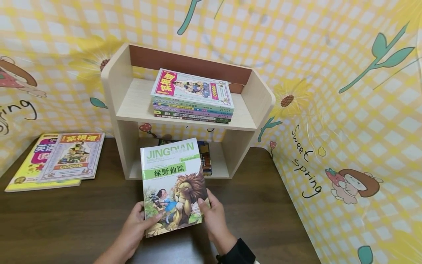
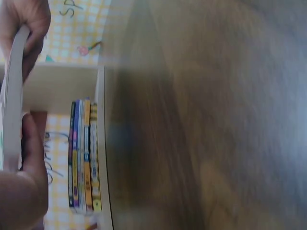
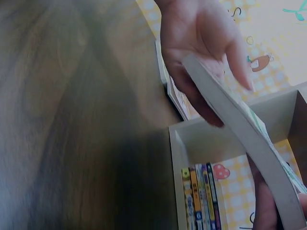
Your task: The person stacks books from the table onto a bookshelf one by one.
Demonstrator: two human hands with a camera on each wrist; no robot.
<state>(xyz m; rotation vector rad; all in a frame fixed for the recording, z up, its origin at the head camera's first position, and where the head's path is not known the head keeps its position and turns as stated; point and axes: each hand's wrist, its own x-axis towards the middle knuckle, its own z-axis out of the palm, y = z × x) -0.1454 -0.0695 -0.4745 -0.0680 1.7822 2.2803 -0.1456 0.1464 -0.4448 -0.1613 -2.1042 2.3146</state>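
A paperback book (image 1: 173, 187) with a lion and a girl on its cover is held between both hands in front of the shelf, cover up. My left hand (image 1: 133, 227) grips its lower left edge, thumb over the cover and fingers underneath. At the right edge, my right hand (image 1: 215, 220) holds it with the thumb on the front and the other fingers behind. The book's pale page edge (image 3: 249, 143) shows in the right wrist view, with the left hand (image 3: 196, 38) at its far end.
A two-tier wooden bookshelf (image 1: 120, 146) stands behind the book. Its upper shelf bears a stack of books (image 1: 192, 93); more books (image 2: 86, 158) lie stacked on the lower shelf. Two overlapping books (image 1: 70, 157) lie on the dark table (image 1: 263, 220) at left. Patterned cloth (image 1: 329, 110) lines the walls.
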